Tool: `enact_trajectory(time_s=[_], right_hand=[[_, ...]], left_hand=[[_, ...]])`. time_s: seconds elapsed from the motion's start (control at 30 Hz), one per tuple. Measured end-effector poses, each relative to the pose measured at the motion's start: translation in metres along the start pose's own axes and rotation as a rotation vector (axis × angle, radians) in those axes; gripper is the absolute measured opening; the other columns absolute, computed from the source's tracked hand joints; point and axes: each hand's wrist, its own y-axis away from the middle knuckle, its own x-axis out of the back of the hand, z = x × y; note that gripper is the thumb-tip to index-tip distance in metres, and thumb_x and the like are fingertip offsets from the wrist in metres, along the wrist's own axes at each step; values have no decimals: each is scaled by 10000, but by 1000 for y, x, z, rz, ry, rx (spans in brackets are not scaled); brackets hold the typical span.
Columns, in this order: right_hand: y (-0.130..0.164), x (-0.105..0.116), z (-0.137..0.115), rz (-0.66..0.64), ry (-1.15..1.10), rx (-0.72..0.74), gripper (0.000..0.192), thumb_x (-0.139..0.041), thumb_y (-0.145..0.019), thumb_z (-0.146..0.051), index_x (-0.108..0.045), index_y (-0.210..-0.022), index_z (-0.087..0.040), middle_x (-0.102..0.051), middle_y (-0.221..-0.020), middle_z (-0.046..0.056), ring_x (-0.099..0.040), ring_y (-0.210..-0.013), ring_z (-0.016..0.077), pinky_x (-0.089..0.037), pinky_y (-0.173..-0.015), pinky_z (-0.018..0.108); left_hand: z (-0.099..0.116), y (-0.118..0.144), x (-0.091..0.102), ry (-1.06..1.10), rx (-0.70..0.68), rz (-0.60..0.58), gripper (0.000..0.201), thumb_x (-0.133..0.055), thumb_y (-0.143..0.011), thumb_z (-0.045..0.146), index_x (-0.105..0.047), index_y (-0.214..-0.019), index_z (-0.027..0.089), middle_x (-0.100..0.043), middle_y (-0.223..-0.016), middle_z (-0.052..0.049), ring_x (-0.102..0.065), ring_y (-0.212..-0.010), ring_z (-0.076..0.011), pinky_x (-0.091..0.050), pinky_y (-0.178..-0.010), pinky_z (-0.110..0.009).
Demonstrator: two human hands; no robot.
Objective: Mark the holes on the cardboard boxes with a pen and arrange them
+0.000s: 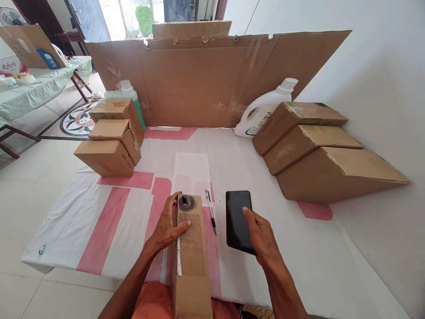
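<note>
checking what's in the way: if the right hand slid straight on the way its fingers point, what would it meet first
The right hand already rests on the black phone, fingers pointing away and slightly left. Beyond the phone only bare cloth shows until the cardboard sheet, though depth is hard to judge.

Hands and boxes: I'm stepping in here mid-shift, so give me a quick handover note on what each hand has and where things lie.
Left hand: grips the side of the long cardboard box, thumb on top near a black scribble. The box's taped top is shut.
Right hand: fingertips rest on the dark-screened phone, which lies flat on the white and red sheet.
A pen lies between box and phone.
Three small boxes are stacked far left by a green bottle; three larger boxes sit right by a white jug.
Done: boxes grouped on both sides. Left: the box in hand is not with either group.
</note>
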Motion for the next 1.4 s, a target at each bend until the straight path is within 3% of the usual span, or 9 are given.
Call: enact_trajectory(time_s=[0.1,0.27,0.5,0.77,0.9,1.03,1.1,1.2,1.4], right_hand=[[-16,4,32,47,191,-4,520,-492,-909,-684,-281,-656,-283,-302,-600,-57,-288,-613,147,-264,-559,301],[-16,1,54,20,292,14,508,-432,-907,-684,-193,-694,-290,-228,-611,-61,-251,-625,152,-225,-570,307],[-15,12,61,76,541,74,485,-389,-896,-671,-320,-607,-288,-409,-539,-18,-383,-557,189,-306,-598,329],[-10,14,65,112,812,78,415,-429,-975,-527,-532,-679,-254,-641,-688,119,-603,-644,290,-393,-638,384],[12,8,65,152,872,209,397,-444,-1009,-432,-714,-1061,-145,-704,-1034,229,-676,-989,393,-525,-768,477],[52,-19,81,-182,693,668,736,-520,-930,-177,-367,-1641,-290,-514,-1588,130,-521,-1426,343,-526,-1091,533],[67,-37,86,-347,576,796,974,-528,-879,-87,-94,-1714,-338,-303,-1741,91,-344,-1577,311,-439,-1212,539],[76,-53,74,-387,416,861,1189,-687,-858,-190,147,-1697,-306,-119,-1787,146,-220,-1626,353,-374,-1253,573],[72,-15,10,5,288,854,1579,-987,-613,-491,167,-1681,-348,115,-1782,154,3,-1628,482,-245,-1237,743]], left_hand=[[0,0,-1,-7,9,-4,807,-718,-864,420,-354,-1561,239,-415,-1612,-157,-416,-1500,-363,-317,-1249,-584],[-1,2,1,2,21,-1,789,-678,-929,493,-321,-1592,261,-374,-1658,-144,-402,-1521,-337,-306,-1265,-568],[-7,12,11,-39,29,116,692,-530,-1030,570,-302,-1628,308,-340,-1691,-130,-378,-1545,-318,-339,-1246,-566],[-28,50,25,-91,148,293,605,-416,-1077,568,-349,-1605,279,-445,-1634,-151,-461,-1502,-308,-342,-1244,-591],[-44,79,12,-52,211,236,628,-411,-1070,582,-329,-1624,296,-408,-1669,-140,-479,-1492,-314,-339,-1256,-603],[-52,94,-9,-57,169,187,609,-393,-1070,585,-392,-1606,296,-398,-1686,-104,-361,-1573,-305,-222,-1323,-595],[-42,90,-13,-49,145,131,612,-394,-1060,607,-446,-1584,295,-431,-1670,-95,-357,-1571,-315,-217,-1327,-593],[-2,71,-4,31,177,3,664,-373,-1036,681,-496,-1565,299,-516,-1612,-100,-445,-1510,-361,-331,-1271,-607],[97,11,24,97,117,-423,703,-335,-1016,748,-669,-1438,295,-727,-1343,-84,-592,-1376,-379,-509,-1132,-556]])
